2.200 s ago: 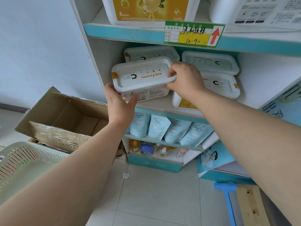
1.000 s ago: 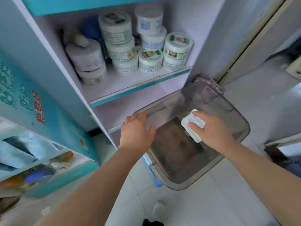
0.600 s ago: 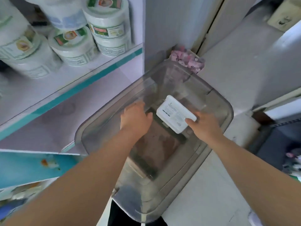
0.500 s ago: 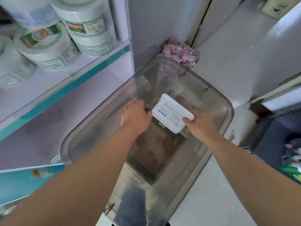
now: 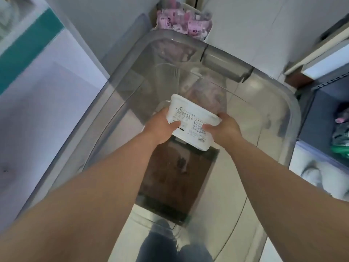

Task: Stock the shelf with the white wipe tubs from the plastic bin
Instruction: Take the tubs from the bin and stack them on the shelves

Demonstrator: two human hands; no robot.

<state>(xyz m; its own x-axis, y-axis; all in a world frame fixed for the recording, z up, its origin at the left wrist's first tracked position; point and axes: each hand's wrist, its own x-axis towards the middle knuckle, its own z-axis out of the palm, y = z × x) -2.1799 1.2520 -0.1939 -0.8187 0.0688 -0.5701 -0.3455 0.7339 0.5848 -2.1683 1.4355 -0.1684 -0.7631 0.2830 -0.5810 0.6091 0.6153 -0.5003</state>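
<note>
Holding white tub [image 5: 190,123] between both hands, inside the walls of clear plastic bin [image 5: 294,114]. Left hand [image 5: 162,127] grasps tub's left end, thumb pressed on the printed face. Right hand [image 5: 224,129] grasps the right end, thumb on the same face. Tub tilted, printed label and barcode toward camera; cannot tell whether it touches the bin floor. Dark brown panel [image 5: 175,176] shows at the bin's bottom. Pink packets [image 5: 181,21] just beyond the far rim. Teal-edged shelf [image 5: 28,44] at left, blurred.
</note>
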